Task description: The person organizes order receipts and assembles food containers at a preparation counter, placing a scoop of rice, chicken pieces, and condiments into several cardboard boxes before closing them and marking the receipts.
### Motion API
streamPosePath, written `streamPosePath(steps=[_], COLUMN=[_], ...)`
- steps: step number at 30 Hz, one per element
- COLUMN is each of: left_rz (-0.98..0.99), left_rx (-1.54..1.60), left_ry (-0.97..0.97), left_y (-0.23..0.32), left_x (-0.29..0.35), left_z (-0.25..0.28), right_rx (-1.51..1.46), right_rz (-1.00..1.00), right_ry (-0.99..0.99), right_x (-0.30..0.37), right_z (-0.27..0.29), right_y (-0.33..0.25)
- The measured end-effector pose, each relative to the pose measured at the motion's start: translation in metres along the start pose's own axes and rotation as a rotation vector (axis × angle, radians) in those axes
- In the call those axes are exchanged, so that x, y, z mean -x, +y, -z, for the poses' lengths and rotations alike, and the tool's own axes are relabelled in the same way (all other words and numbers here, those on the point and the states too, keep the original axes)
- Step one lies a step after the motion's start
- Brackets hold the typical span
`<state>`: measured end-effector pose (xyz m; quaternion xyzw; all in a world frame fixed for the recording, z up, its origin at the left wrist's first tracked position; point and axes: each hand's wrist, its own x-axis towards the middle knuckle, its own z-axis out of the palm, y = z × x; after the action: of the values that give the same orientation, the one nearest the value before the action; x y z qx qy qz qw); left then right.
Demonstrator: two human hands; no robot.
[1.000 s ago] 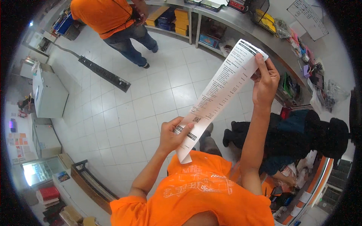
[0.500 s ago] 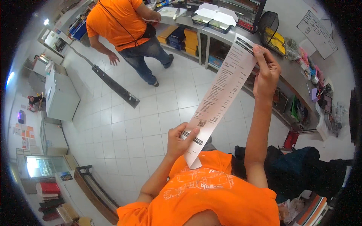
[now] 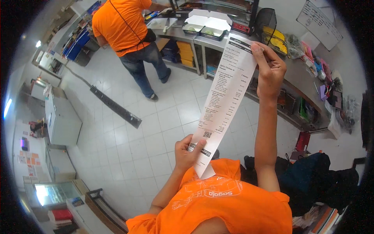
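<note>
A long printed paper receipt point(image 3: 223, 95) is stretched between both hands in front of my orange shirt. Its lower end curls back near my chest. My left hand point(image 3: 187, 151) pinches the lower part, thumb on the printed face beside a small square code. Higher up and to the right, my right hand point(image 3: 269, 70) grips the top corner between thumb and fingers. The fingers behind the paper are partly hidden.
A person in an orange shirt point(image 3: 120, 25) stands at a metal counter point(image 3: 198, 39) holding open takeaway boxes point(image 3: 206, 25). A black cable cover point(image 3: 115, 107) crosses the tiled floor. White chest freezers point(image 3: 62, 117) stand at left; dark bags point(image 3: 307, 179) lie at right.
The view has shifted slightly. The other person has turned further toward the counter, the hand that hung at their side now near the body. Both my hands keep hold of the receipt.
</note>
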<state>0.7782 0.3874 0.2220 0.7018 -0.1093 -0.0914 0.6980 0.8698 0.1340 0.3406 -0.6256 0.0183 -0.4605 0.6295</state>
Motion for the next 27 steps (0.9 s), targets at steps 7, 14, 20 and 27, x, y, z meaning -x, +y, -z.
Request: streamPosePath(steps=[7, 14, 20, 27], left_rz=[-0.022, -0.082, -0.090, -0.051], left_rx=[0.013, 0.120, 0.095, 0.084], left_ry=[-0.125, 0.011, -0.085, -0.237], left_y=[0.002, -0.005, -0.007, -0.018], left_x=[-0.045, -0.090, -0.134, -0.165], left_z=[0.015, 0.061, 0.092, 0.108], right_rx=[0.020, 0.054, 0.083, 0.159], right_rz=[0.044, 0.068, 0.016, -0.020], right_ry=[0.064, 0.174, 0.249, 0.369], right_x=[-0.020, -0.018, -0.012, 0.007], right_z=[-0.011, -0.034, -0.044, -0.041], right_y=[0.005, 0.019, 0.034, 0.043])
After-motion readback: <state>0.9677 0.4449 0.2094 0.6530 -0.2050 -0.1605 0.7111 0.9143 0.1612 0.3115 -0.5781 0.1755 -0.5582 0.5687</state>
